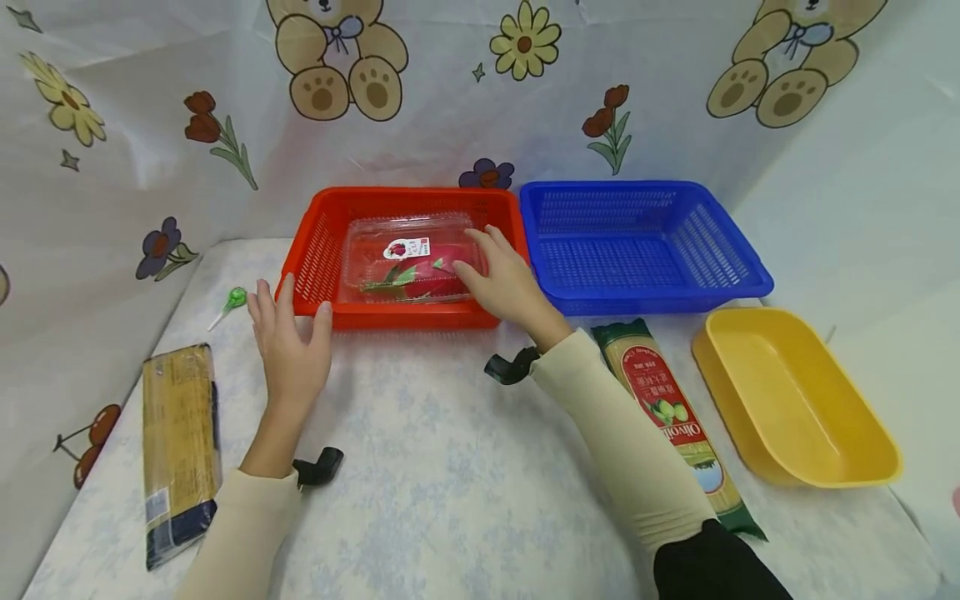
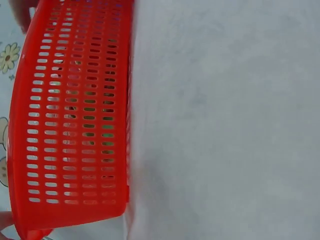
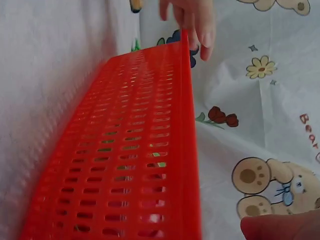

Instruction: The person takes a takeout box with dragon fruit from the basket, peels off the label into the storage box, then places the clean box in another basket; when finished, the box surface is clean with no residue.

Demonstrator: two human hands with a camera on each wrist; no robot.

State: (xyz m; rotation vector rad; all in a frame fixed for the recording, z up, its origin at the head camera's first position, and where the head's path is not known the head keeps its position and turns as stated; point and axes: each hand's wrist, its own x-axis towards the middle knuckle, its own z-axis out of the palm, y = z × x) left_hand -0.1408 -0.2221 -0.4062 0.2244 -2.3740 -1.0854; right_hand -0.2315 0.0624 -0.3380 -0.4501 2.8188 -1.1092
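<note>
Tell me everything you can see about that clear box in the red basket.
The clear box looks like thin, glossy plastic, roughly rectangular with rounded corners, and appears closed. Through it shows a pink-red fruit with green leafy tips, probably dragon fruit. A small white label with red printing is on top. The box lies label-up inside the red basket. The right hand is at its right end; whether it touches is unclear.

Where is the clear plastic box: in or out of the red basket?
In: the head view shows the red basket surrounding the clear plastic box.
</note>
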